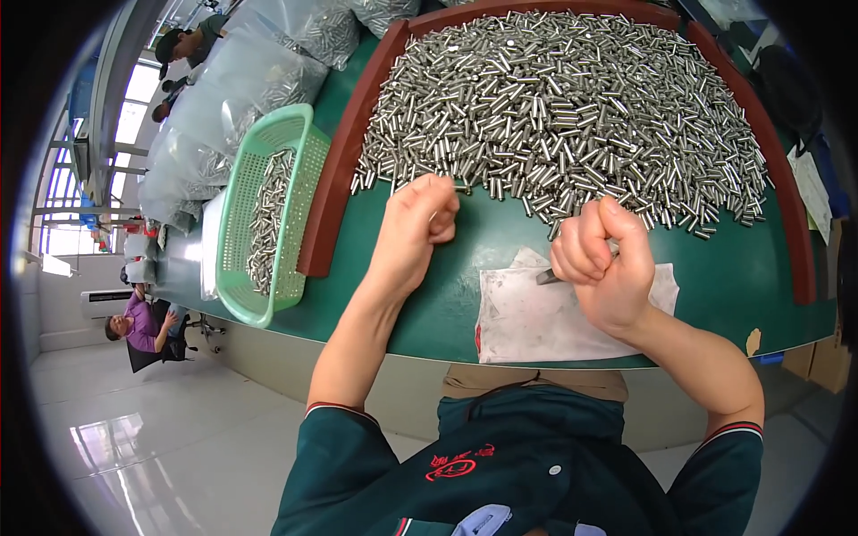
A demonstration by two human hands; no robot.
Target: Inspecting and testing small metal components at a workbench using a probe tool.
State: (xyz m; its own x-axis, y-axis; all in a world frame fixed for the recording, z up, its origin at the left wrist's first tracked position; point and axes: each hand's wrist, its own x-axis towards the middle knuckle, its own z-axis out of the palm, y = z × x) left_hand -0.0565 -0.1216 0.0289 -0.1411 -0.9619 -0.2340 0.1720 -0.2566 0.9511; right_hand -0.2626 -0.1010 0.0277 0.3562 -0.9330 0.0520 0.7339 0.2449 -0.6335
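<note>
On the green table (438, 313), a heap of small metal pins (572, 116) is lying between brown-red bars (340, 170), its near edge sitting just past the hands. Left hand (424, 219) is clenching beside that edge; one pin (462, 189) is showing by its fingers, whether touching or merely behind, cannot tell. Right hand (603, 255) is clenching above a stained white cloth (523, 322); a dark grey piece (547, 277) is poking out below its fingers, gripped or lying underneath, unclear. Curled fingers are hiding whether either hand is holding pins. Step in hand, my reading: pins are being handled a few at a time near the heap. Next move is probably calling for loosening the fingers low down, so nothing is rolling astray. Containers: a pale green perforated basket (246, 308) is standing left of the bars, holding a partial load of loose pins, bare wall showing above them. Beyond it, clear plastic bags (206, 112) are slumping together, holding similar metal pieces.
</note>
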